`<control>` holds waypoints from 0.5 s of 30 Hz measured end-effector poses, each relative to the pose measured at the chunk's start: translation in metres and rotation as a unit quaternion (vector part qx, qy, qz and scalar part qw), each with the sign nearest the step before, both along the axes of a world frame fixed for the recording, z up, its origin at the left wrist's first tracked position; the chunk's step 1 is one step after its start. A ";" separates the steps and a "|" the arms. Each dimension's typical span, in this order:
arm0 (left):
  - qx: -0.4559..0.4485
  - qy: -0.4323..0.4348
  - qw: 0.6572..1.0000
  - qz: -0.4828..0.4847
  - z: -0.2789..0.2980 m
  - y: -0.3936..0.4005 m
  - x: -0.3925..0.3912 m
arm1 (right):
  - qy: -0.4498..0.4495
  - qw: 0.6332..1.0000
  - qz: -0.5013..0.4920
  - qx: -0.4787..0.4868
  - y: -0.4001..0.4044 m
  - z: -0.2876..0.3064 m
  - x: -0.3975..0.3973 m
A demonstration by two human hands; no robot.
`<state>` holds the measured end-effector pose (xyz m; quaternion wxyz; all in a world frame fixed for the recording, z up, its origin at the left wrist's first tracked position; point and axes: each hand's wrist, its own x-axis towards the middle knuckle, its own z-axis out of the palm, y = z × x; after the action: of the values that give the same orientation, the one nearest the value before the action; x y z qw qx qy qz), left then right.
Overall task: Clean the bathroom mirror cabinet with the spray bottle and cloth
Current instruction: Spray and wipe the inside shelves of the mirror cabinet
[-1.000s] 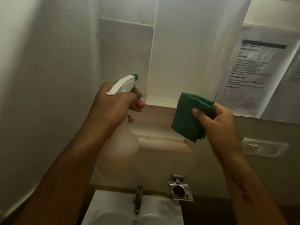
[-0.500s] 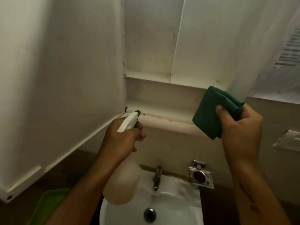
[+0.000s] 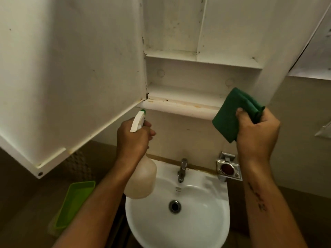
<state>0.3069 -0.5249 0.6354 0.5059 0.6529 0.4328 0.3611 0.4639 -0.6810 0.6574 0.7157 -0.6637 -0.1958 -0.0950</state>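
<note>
The white mirror cabinet (image 3: 197,76) hangs open above the sink, its shelves bare and speckled with dirt. Its left door (image 3: 71,77) swings out toward me. My left hand (image 3: 132,140) grips the neck of a translucent spray bottle (image 3: 141,179); the white trigger head with a green nozzle points up at the cabinet's stained bottom ledge. My right hand (image 3: 258,135) holds a folded green cloth (image 3: 231,111) just below and in front of the ledge's right end, beside the right door's edge.
A white basin (image 3: 206,212) with a chrome tap (image 3: 181,170) sits directly below. A metal soap holder (image 3: 228,169) is fixed to the wall on the right. A lime-green tray (image 3: 75,199) lies lower left. A paper sheet (image 3: 318,56) hangs upper right.
My view has tilted downward, showing more of the sink and tray. Both hands have lowered relative to the cabinet, from in front of its shelves to its bottom ledge, still holding bottle and cloth.
</note>
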 end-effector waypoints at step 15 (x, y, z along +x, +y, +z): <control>0.018 0.014 0.984 -0.176 -0.002 -0.049 0.049 | -0.015 0.996 -0.092 0.006 -0.044 -0.004 0.003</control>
<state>0.3564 -0.5744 0.6333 0.5434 0.7328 0.3123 0.2649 0.4670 -0.7246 0.6531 0.7050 -0.6731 -0.1440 -0.1709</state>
